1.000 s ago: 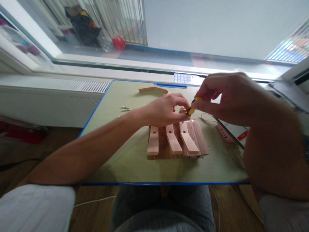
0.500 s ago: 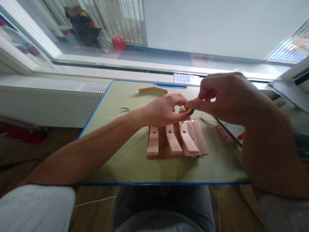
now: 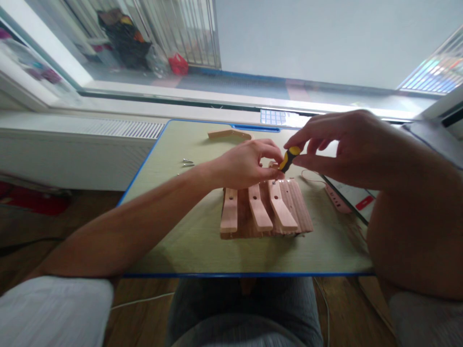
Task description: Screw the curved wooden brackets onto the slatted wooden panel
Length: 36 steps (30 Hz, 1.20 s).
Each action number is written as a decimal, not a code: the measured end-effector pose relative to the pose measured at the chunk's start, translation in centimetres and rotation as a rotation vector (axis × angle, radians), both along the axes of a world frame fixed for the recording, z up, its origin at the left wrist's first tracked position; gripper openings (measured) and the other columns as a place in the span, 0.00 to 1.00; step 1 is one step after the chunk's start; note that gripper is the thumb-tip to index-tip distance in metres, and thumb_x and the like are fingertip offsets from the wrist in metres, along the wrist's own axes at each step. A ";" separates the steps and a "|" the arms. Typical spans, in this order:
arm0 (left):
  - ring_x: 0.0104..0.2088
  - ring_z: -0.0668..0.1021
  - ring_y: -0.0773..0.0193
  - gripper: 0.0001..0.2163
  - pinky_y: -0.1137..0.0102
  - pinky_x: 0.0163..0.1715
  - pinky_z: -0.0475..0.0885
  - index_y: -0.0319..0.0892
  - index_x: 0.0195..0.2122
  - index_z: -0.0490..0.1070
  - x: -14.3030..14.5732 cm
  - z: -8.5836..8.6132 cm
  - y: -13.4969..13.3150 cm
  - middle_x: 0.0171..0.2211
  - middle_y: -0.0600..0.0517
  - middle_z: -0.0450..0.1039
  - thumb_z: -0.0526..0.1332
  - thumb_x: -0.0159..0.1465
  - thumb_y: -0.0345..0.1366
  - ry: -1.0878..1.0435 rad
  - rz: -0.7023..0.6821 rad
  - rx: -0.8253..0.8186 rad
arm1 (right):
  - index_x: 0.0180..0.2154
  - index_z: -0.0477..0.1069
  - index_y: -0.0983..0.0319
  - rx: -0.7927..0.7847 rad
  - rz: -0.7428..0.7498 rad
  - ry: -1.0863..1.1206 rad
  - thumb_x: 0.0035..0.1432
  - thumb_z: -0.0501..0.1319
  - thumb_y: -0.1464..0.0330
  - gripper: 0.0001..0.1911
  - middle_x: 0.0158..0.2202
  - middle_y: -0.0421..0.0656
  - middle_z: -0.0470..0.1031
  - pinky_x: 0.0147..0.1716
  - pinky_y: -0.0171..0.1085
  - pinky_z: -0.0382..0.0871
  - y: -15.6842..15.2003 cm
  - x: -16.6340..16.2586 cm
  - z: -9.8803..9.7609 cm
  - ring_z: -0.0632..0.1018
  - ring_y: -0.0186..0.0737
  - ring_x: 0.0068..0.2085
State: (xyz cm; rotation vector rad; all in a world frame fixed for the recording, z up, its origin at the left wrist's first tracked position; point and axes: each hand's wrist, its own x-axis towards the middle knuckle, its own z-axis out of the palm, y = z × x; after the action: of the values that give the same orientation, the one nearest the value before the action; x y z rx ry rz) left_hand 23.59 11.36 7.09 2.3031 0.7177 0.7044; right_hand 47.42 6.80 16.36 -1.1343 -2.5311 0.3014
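Note:
A slatted wooden panel (image 3: 289,205) lies on the green desk (image 3: 181,231) with three pale wooden pieces (image 3: 259,208) across it. My right hand (image 3: 336,147) grips a small yellow-and-black screwdriver (image 3: 287,159) by its handle, tip down at the far end of the rightmost piece. My left hand (image 3: 246,166) rests curled on the far ends of the pieces, fingertips pinched right beside the screwdriver tip. What those fingertips pinch is hidden.
A curved wooden part (image 3: 229,134) lies at the desk's far edge. Loose screws (image 3: 187,163) sit at the left. A pink strip (image 3: 336,198), a thin cord (image 3: 311,174) and a paper sheet (image 3: 356,196) lie at the right. A window sill runs behind.
My right-hand fingers shifted around the screwdriver handle, covering it half a second ago and showing more of it now. My left hand and the wooden pieces stayed put.

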 end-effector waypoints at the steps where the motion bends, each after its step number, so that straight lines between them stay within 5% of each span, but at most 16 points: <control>1: 0.46 0.82 0.60 0.08 0.63 0.53 0.75 0.44 0.43 0.86 0.0 0.1 0.0 0.50 0.47 0.83 0.72 0.68 0.41 0.007 -0.002 -0.001 | 0.42 0.88 0.57 0.011 -0.003 0.002 0.63 0.68 0.62 0.10 0.36 0.41 0.87 0.36 0.44 0.69 0.0 -0.1 0.0 0.81 0.42 0.33; 12: 0.46 0.80 0.59 0.11 0.66 0.43 0.74 0.44 0.45 0.83 0.0 0.3 0.0 0.49 0.46 0.82 0.71 0.68 0.45 0.040 0.017 -0.001 | 0.36 0.85 0.55 0.028 -0.118 -0.080 0.65 0.73 0.60 0.07 0.32 0.44 0.84 0.35 0.47 0.72 0.0 -0.2 -0.2 0.80 0.46 0.32; 18: 0.46 0.80 0.58 0.11 0.66 0.44 0.75 0.44 0.39 0.82 0.1 0.4 -0.2 0.47 0.47 0.81 0.73 0.66 0.45 0.036 0.011 -0.014 | 0.32 0.82 0.56 0.071 -0.125 -0.119 0.64 0.74 0.58 0.11 0.29 0.43 0.81 0.33 0.45 0.71 0.2 -0.3 -0.3 0.76 0.41 0.29; 26: 0.49 0.82 0.58 0.09 0.64 0.50 0.76 0.45 0.45 0.86 0.0 -0.1 0.2 0.51 0.47 0.84 0.72 0.68 0.43 0.000 -0.009 -0.029 | 0.29 0.79 0.56 0.096 -0.175 -0.135 0.65 0.73 0.57 0.15 0.27 0.42 0.78 0.34 0.46 0.68 0.2 -0.5 -0.5 0.75 0.41 0.29; 30: 0.49 0.83 0.58 0.09 0.63 0.52 0.76 0.45 0.45 0.87 0.0 -0.2 0.2 0.51 0.47 0.84 0.72 0.69 0.41 -0.005 -0.013 -0.021 | 0.34 0.82 0.58 0.107 -0.144 -0.084 0.63 0.73 0.57 0.12 0.29 0.42 0.81 0.30 0.44 0.64 0.1 -0.4 -0.3 0.77 0.41 0.29; 36: 0.49 0.84 0.57 0.10 0.62 0.53 0.77 0.46 0.48 0.88 0.0 -0.4 0.1 0.51 0.46 0.85 0.72 0.68 0.40 -0.025 -0.012 -0.027 | 0.42 0.87 0.50 0.022 0.004 0.030 0.66 0.70 0.58 0.07 0.39 0.39 0.88 0.36 0.46 0.74 -0.4 0.3 0.4 0.83 0.45 0.34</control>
State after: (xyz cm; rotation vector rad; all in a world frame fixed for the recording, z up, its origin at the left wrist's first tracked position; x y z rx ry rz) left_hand 23.63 11.49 6.73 2.2684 0.6977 0.7129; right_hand 47.68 6.39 16.80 -1.1090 -2.5050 0.2891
